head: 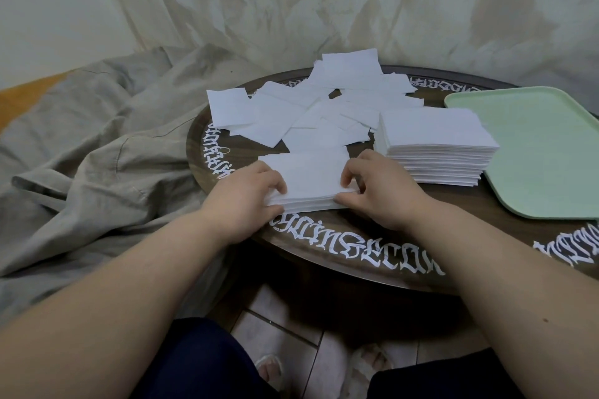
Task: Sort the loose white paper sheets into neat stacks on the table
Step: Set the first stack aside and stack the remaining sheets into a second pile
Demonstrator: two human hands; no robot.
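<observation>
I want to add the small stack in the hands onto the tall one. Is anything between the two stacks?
Nothing visible. The small stack, gripped by the left hand and right hand, sits just left of the tall stack, with only bare table between. The loose sheets lie farther back.

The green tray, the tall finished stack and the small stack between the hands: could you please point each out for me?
green tray (544,152), head view, bare middle of its surface.
tall finished stack (434,129), head view, its top sheet.
small stack (311,176), head view, top sheet between the hands.
</observation>
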